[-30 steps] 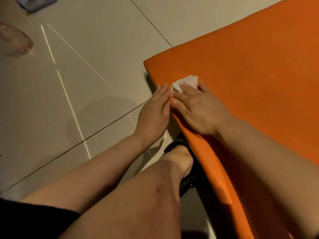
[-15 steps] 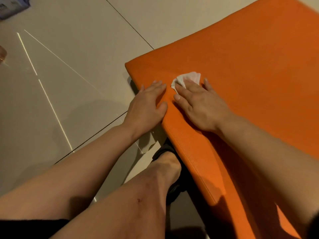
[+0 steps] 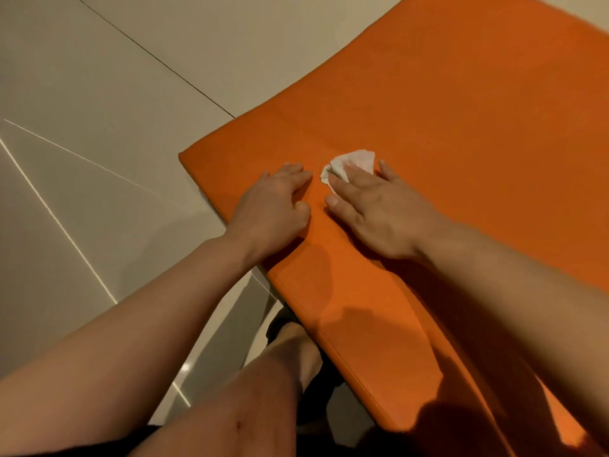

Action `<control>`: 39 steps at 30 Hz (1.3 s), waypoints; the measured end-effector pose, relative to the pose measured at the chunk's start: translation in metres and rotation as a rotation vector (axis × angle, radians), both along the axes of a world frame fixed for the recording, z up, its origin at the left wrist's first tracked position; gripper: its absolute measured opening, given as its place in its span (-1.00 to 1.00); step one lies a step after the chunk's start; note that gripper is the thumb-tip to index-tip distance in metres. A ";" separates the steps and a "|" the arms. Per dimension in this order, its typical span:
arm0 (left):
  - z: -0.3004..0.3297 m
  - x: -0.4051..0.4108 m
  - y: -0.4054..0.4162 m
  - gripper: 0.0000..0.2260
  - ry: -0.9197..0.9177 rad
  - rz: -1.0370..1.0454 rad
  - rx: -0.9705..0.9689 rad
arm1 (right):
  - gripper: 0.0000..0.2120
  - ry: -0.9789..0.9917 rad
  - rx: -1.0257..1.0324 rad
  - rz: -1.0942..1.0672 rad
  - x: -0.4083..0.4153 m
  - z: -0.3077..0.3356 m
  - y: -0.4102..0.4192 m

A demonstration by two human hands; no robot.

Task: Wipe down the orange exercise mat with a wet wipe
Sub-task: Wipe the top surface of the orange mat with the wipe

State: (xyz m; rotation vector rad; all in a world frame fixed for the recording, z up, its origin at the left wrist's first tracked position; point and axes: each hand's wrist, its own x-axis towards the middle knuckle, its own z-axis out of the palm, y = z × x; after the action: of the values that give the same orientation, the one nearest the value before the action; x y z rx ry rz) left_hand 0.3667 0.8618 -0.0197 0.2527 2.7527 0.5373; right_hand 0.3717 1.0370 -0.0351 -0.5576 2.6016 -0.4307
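The right hand point(image 3: 372, 209) presses flat, fingers straight, on the wet wipe point(image 3: 351, 163), which bunches out beyond its fingertips on the orange mat point(image 3: 461, 127); beside it the left hand point(image 3: 276, 206) rests loosely curled, empty, likely steadying the mat's corner

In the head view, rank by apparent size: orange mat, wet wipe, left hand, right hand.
1. orange mat
2. right hand and left hand: look alike, unranked
3. wet wipe, partly hidden under the right hand's fingers
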 end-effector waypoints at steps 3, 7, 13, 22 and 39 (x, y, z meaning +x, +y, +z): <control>0.003 -0.010 0.003 -0.49 -0.013 -0.060 -0.015 | -0.34 -0.011 0.040 0.016 0.036 0.010 0.032; -0.005 -0.026 0.012 -0.55 -0.015 -0.114 -0.075 | -0.40 -0.085 0.040 -0.082 0.016 0.000 0.034; -0.014 -0.038 0.041 -0.55 -0.005 -0.144 -0.137 | -0.44 -0.067 0.064 -0.104 -0.035 -0.021 0.036; -0.023 -0.060 0.048 -0.53 -0.060 -0.239 -0.215 | -0.40 -0.057 0.059 -0.179 -0.023 -0.035 0.064; -0.041 -0.121 0.113 -0.45 -0.008 -0.375 -0.220 | -0.42 0.067 0.114 -0.401 -0.073 -0.055 0.097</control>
State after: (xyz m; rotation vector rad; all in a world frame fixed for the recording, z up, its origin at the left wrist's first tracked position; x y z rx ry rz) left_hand 0.2457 0.9753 -0.0604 0.6887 2.6331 0.1361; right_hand 0.2983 1.1337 -0.0902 -0.0078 2.7824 -0.3886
